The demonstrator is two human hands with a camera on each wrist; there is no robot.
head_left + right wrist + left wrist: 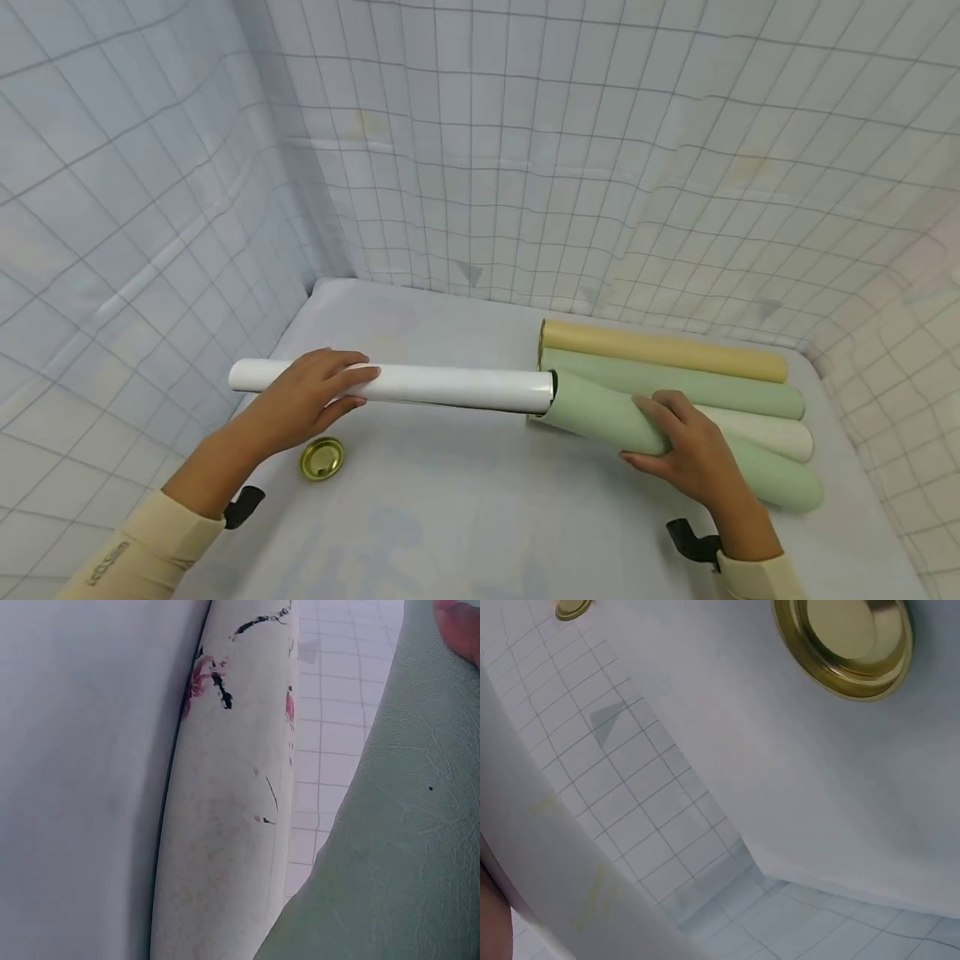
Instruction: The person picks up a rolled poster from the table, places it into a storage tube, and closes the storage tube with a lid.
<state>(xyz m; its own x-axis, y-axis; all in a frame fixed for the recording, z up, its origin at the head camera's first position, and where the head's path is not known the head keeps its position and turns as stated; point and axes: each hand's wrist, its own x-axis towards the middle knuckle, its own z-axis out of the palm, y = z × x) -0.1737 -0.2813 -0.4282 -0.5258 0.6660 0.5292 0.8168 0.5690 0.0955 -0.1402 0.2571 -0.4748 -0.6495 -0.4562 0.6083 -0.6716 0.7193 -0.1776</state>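
Note:
My left hand (318, 392) grips a roll of white paper (457, 386) near its left end, fingers over the top and thumb in front. The roll's right end meets the dark mouth of a light green tube (600, 408); how far it reaches inside I cannot tell. From above, my right hand (686, 442) holds this tube around its middle. A shallow gold lid (322, 458) lies on the table below my left hand. In the right wrist view the green tube (409, 825) slants at the right, a fingertip on it.
Behind the held tube lie a yellow tube (667, 350), another green tube (675, 387) and a cream tube (765, 429) with painted marks. They rest on a white-covered table (450, 517). Grid-patterned cloth (487, 167) hangs at the back and sides.

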